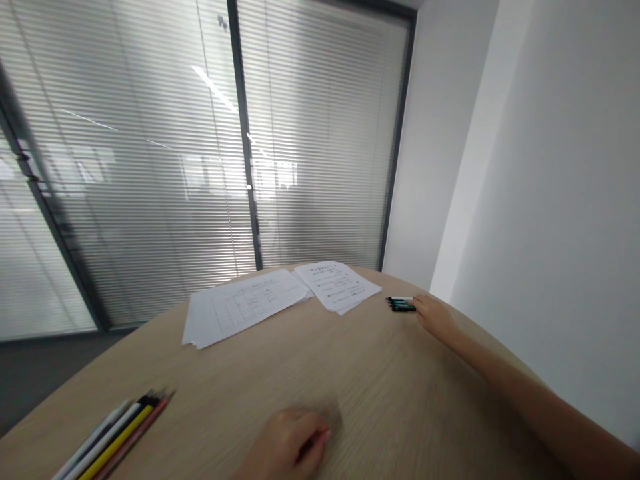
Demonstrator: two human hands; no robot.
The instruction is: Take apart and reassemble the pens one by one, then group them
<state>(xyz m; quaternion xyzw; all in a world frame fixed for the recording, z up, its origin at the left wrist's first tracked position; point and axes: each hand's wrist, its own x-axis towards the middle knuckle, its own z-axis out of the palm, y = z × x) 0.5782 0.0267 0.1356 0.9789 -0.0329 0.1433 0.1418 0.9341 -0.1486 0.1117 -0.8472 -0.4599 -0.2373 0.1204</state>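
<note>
From my end, on the left I have a glass partition (150,140) with blinds behind the curved edge of the worktop (380,373), and below it a bundle of coloured pens or pencils (117,441) lying slantwise, cut off by the bottom edge, the tips too blurred to name. Further in lies a set of printed sheets (245,308) with a grid on the top page. Nearer me, my left hand (289,441) is low over the worktop, its grip curled narrow, with nothing visible in it; whether it rests on the wood I cannot tell. Beyond it, a second stack of paper (337,287) meets the first sheets edge to edge, perhaps overlapping. Just right of that stack lie the dark-capped markers (400,305), side by side near the far right edge, with my right hand (434,319) at their near ends. Its grip looks narrow there, but I cannot tell whether it pinches them. I judge the step in hand to be taking hold of these markers; the next move calls for gathering all of them evenly, clear of the paper corner beside them. The white wall (565,167) on the right leaves my outstretched arm little room outward.
</note>
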